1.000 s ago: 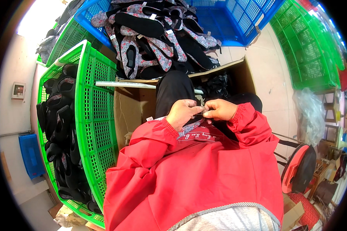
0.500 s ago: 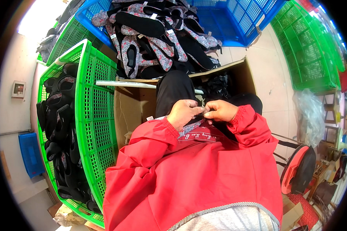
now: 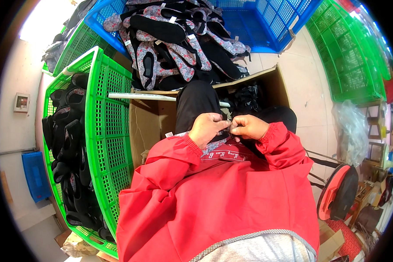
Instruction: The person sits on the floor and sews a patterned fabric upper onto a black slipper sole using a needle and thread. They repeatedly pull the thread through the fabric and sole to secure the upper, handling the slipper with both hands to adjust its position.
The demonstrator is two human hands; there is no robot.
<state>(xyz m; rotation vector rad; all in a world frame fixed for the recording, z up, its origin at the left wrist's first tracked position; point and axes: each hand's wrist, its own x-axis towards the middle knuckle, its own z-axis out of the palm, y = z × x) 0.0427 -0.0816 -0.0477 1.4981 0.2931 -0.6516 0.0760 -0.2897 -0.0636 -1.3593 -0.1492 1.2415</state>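
Note:
My left hand (image 3: 207, 127) and my right hand (image 3: 248, 127) meet over my lap, both pinching a floral-patterned shoe upper with black lining (image 3: 222, 140) that lies against my red jacket. The fingertips of the two hands touch at a small spot on its edge. My black trouser legs (image 3: 195, 102) stretch forward into an open cardboard box (image 3: 150, 124). Most of the piece is hidden under my hands and sleeves.
A green crate (image 3: 102, 144) at my left holds several black shoe pieces. A blue crate (image 3: 275, 22) ahead carries a heap of floral and black uppers (image 3: 179, 43). More green crates (image 3: 349, 56) stand at the right. A red stool (image 3: 338, 192) sits at the lower right.

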